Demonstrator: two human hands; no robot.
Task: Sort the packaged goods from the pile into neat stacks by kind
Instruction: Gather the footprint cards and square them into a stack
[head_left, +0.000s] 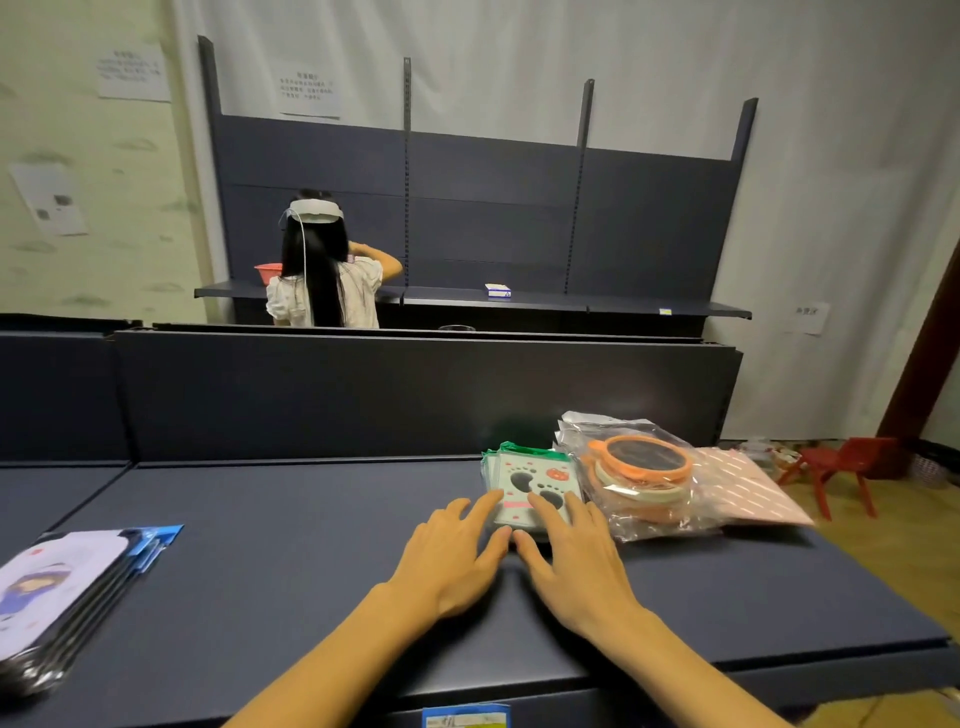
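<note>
Green-topped paw-print packets (532, 486) stacked near worktop's (291, 551) right edge, beside bagged orange rings (644, 480). Left hand (457, 553), right hand (576, 558) together, flat, fingertips on stack. Best squared gently from both sides.

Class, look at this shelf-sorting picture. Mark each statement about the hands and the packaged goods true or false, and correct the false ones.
1. Both hands, left hand and right hand, rest on the green paw-print packet stack. True.
2. The blue-edged packet stack lies beside the right hand. False: far left.
3. The bagged orange-rimmed items sit right of the paw-print stack. True.
4. The red chair stands on the shelf. False: on the floor.
</note>
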